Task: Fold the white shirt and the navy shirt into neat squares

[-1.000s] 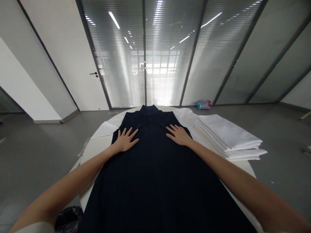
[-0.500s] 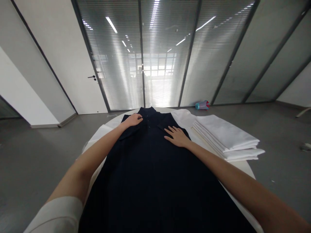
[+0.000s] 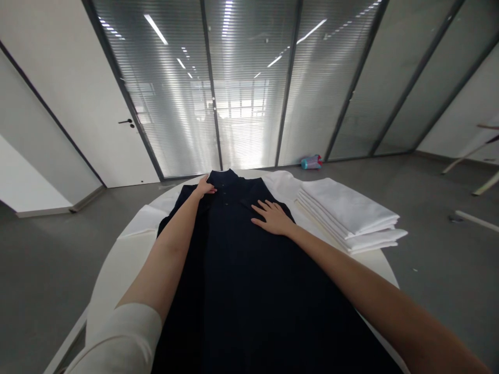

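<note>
A dark navy short-sleeved shirt [image 3: 234,270] with a buttoned placket lies spread over a round white table [image 3: 113,270], its collar at the far side. Near the collar, at the left shoulder, my left hand [image 3: 203,188] is closed on the fabric; its fingertips are partly hidden. My right hand [image 3: 275,217] rests flat on the right chest of the shirt, fingers spread. My left forearm covers part of the shirt's left edge.
A stack of folded white cloth [image 3: 346,213] sits on the table's right side. More white cloth [image 3: 144,221] lies under the shirt at the left. A blue and red object [image 3: 311,162] is on the floor by the glass partition. Chair legs [image 3: 463,158] stand far right.
My left hand has shifted left with the shoulder fabric, and the left sleeve now reaches out farther left. My right hand stays flat on the chest. The view has turned slightly right.
</note>
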Tool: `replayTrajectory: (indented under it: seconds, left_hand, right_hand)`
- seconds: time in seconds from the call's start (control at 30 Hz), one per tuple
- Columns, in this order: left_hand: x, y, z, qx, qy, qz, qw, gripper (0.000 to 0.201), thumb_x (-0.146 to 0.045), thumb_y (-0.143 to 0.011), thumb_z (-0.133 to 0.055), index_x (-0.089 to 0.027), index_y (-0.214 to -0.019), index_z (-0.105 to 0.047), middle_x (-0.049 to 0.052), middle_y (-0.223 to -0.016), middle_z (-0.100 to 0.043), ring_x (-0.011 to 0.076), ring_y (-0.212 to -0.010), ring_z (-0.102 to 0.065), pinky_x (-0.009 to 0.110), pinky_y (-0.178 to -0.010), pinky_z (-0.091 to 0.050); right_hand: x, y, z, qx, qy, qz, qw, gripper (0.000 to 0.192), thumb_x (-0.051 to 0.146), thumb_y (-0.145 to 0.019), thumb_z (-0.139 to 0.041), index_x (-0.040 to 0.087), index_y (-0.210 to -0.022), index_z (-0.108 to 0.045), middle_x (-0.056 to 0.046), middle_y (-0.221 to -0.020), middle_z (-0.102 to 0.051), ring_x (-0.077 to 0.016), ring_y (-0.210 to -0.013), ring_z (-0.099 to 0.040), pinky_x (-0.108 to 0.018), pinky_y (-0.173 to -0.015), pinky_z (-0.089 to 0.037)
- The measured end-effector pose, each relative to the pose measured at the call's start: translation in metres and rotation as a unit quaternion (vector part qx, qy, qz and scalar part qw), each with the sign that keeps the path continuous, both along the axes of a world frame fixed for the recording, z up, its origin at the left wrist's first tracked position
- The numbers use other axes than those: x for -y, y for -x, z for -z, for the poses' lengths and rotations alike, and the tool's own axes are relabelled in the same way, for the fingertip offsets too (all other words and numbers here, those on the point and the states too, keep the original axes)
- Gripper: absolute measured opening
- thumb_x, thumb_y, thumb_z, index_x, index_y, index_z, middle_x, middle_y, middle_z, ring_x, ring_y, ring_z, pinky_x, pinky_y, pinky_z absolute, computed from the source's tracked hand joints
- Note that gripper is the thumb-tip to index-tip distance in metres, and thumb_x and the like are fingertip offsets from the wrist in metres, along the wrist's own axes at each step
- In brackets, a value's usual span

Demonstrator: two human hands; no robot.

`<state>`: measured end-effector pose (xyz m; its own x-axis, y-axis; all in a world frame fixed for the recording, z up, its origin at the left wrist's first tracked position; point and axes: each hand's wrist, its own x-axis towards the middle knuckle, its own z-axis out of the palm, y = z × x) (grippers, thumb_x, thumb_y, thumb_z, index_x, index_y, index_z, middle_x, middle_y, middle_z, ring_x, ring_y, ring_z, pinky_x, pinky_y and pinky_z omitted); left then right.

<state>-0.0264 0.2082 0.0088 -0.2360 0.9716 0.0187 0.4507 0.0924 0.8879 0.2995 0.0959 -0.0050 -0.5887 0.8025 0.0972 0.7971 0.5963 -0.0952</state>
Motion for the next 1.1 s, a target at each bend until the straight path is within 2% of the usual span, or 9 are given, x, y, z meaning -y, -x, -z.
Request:
replayTrajectory:
  seconds: [0.17,0.3,0.37,0.5,0.67,0.8,0.97,1.03,1.1]
  left_hand:
    - [-0.003,0.005,-0.007,0.002,0.005,0.012,1.0,0.098,-0.005,-0.081,-0.064,-0.03,-0.157,-0.009,0.021,-0.153,-0.035,0.0149,-0.083,-0.073,0.025,-0.068,-0.061]
    - [-0.008,0.004,-0.007,-0.04,-0.002,0.005,0.999,0.092,-0.008,-0.086,-0.06,-0.033,-0.157,-0.006,0.018,-0.152,-0.034,0.0112,-0.082,-0.072,0.023,-0.069,-0.061]
    - [-0.011,0.002,-0.006,-0.079,-0.004,0.004,0.997,0.081,-0.011,-0.09,-0.056,-0.029,-0.156,-0.014,0.017,-0.146,-0.041,0.0097,-0.08,-0.071,0.024,-0.069,-0.061]
    - [-0.009,-0.002,-0.005,-0.186,-0.029,-0.001,0.982,0.043,-0.024,-0.096,-0.05,-0.02,-0.138,-0.051,0.013,-0.132,-0.051,0.0136,-0.084,-0.069,0.029,-0.076,-0.06]
    - [0.004,-0.006,-0.004,-0.339,-0.078,-0.017,0.937,0.035,-0.024,-0.095,-0.043,-0.016,-0.121,-0.066,0.017,-0.134,-0.051,0.0339,-0.124,-0.052,0.049,-0.106,-0.039]
    - [0.014,-0.019,-0.001,-0.43,-0.079,0.015,0.899,0.04,-0.027,-0.086,-0.055,-0.012,-0.121,-0.067,0.022,-0.133,-0.055,0.044,-0.136,-0.033,0.057,-0.113,-0.019]
    - [0.018,-0.041,-0.001,-0.478,-0.065,0.08,0.872,0.062,-0.019,-0.088,-0.049,-0.026,-0.149,-0.042,0.017,-0.141,-0.052,0.0384,-0.131,-0.045,0.056,-0.111,-0.022]
    - [0.017,-0.046,-0.003,-0.485,-0.055,0.101,0.867,0.058,-0.018,-0.089,-0.046,-0.029,-0.146,-0.047,0.015,-0.147,-0.045,0.039,-0.134,-0.043,0.058,-0.111,-0.023]
    - [0.014,-0.051,-0.005,-0.484,-0.055,0.113,0.866,0.05,-0.02,-0.092,-0.043,-0.025,-0.14,-0.056,0.013,-0.154,-0.038,0.0379,-0.139,-0.036,0.055,-0.114,-0.021]
  right_hand:
    - [0.0,-0.001,0.0,-0.007,0.003,-0.003,1.0,0.079,0.075,-0.091,-0.021,0.029,-0.154,-0.035,-0.007,-0.161,-0.027,-0.0364,-0.148,-0.023,-0.054,-0.118,-0.019]
    - [-0.002,-0.001,0.002,-0.015,0.004,-0.003,1.0,0.08,0.076,-0.09,-0.021,0.03,-0.154,-0.035,-0.006,-0.162,-0.027,-0.0365,-0.148,-0.022,-0.054,-0.118,-0.018]
    - [-0.002,-0.001,0.003,-0.015,0.004,-0.001,1.0,0.08,0.077,-0.09,-0.022,0.03,-0.154,-0.035,-0.006,-0.161,-0.028,-0.0367,-0.148,-0.021,-0.054,-0.118,-0.018]
    - [-0.002,-0.001,0.002,-0.014,0.006,-0.001,1.0,0.079,0.076,-0.091,-0.023,0.03,-0.154,-0.035,-0.007,-0.161,-0.028,-0.0367,-0.148,-0.022,-0.054,-0.118,-0.019]
    - [0.0,0.0,-0.001,-0.012,0.003,-0.002,1.0,0.078,0.075,-0.091,-0.024,0.029,-0.153,-0.037,-0.008,-0.161,-0.029,-0.0361,-0.148,-0.023,-0.054,-0.118,-0.019]
    - [0.0,0.0,0.0,-0.011,-0.001,0.0,1.0,0.077,0.074,-0.092,-0.025,0.029,-0.153,-0.037,-0.008,-0.161,-0.029,-0.036,-0.147,-0.023,-0.054,-0.118,-0.02]
    - [0.0,0.0,0.0,-0.008,-0.006,0.003,1.0,0.077,0.074,-0.091,-0.025,0.029,-0.153,-0.037,-0.007,-0.161,-0.03,-0.0355,-0.147,-0.024,-0.054,-0.118,-0.02]
    - [0.001,0.001,-0.001,-0.008,-0.004,0.004,1.0,0.077,0.074,-0.091,-0.024,0.029,-0.153,-0.037,-0.007,-0.161,-0.029,-0.0352,-0.148,-0.023,-0.054,-0.118,-0.02]
    - [0.001,0.001,-0.001,-0.01,-0.002,0.005,1.0,0.077,0.074,-0.091,-0.025,0.029,-0.153,-0.037,-0.007,-0.161,-0.029,-0.035,-0.148,-0.023,-0.053,-0.118,-0.02]
